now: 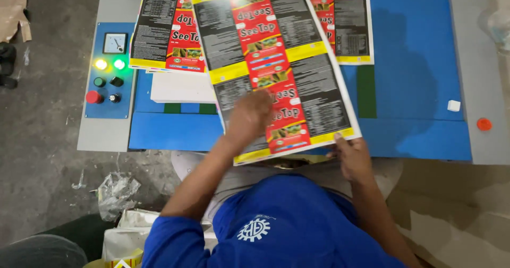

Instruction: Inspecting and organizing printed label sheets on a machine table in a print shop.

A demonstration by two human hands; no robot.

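A large printed sheet (276, 60) with red, black and yellow label panels lies tilted across the blue machine table (414, 60). My left hand (248, 116) rests flat on top of the sheet near its lower edge, slightly blurred. My right hand (351, 156) pinches the sheet's lower right corner, thumb on top, at the table's front edge. Under and behind this sheet lies a stack of similar printed sheets (164, 34), and more such sheets (350, 23) show to the right.
A blue control panel (109, 71) at the left carries a dial gauge, lit yellow and green lamps, black knobs and a red button. A small white block (453, 106) and an orange cap (483, 124) sit at the right. Crumpled plastic (114, 193) lies on the floor.
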